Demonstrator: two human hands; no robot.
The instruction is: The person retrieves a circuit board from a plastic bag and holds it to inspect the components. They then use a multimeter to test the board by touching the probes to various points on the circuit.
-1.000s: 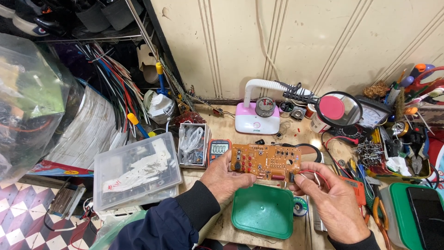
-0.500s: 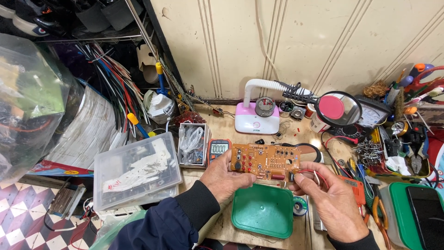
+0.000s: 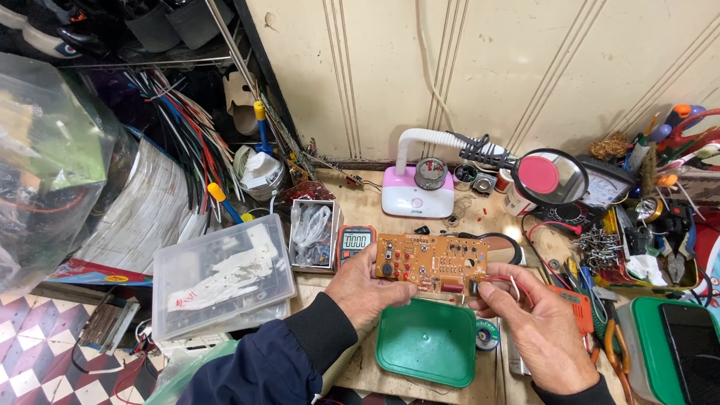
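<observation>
Hands hardly move: the left hand (image 3: 367,289) still grips the brown circuit board (image 3: 431,262) above the green tray (image 3: 426,343), while the right hand (image 3: 544,330) now pinches its red and white wires (image 3: 510,283).

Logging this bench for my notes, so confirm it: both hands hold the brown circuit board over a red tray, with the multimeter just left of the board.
Not quite: the tray under the circuit board is green, not red, as the head view shows. The rest stands: the left hand and right hand hold the board, and the multimeter lies just left of it.
</observation>
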